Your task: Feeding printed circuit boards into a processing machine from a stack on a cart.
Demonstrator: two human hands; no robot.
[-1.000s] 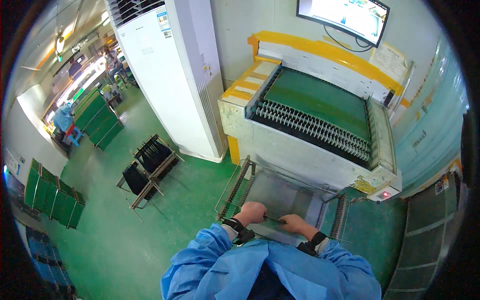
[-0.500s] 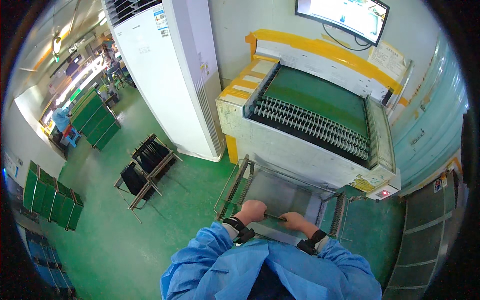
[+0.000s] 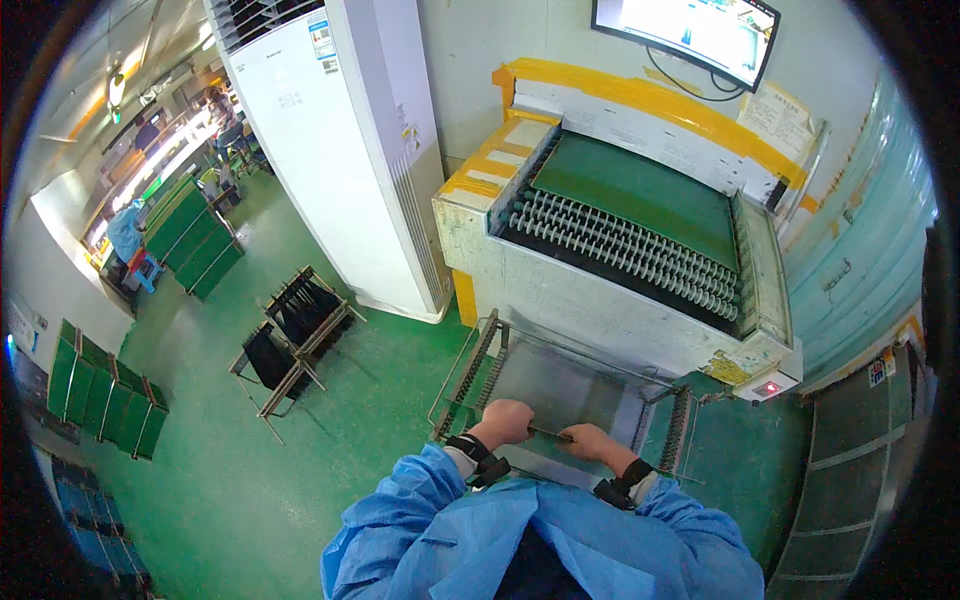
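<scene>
Both of my hands are closed on a short, thin dark bar [image 3: 549, 434] at the near side of a metal rack [image 3: 470, 376]. My left hand [image 3: 504, 424] wraps the bar's left end, and my right hand [image 3: 588, 443] grips its right end. A small stretch of the bar shows between them. Slotted rails form the rack's two sides, and a flat grey sheet-like surface [image 3: 570, 385] lies between them. Past the rack stands a roller conveyor machine [image 3: 600, 290] with a green panel [image 3: 635, 190] lying on it behind rows of pale rollers [image 3: 625, 250].
A tall white air conditioner [image 3: 325, 140] stands left of the machine. Farther left on the green floor are a stand of dark plates [image 3: 300, 310] and green panel stacks [image 3: 105, 395]. A grey panelled unit [image 3: 850, 470] is at right; a screen [image 3: 690, 35] hangs above.
</scene>
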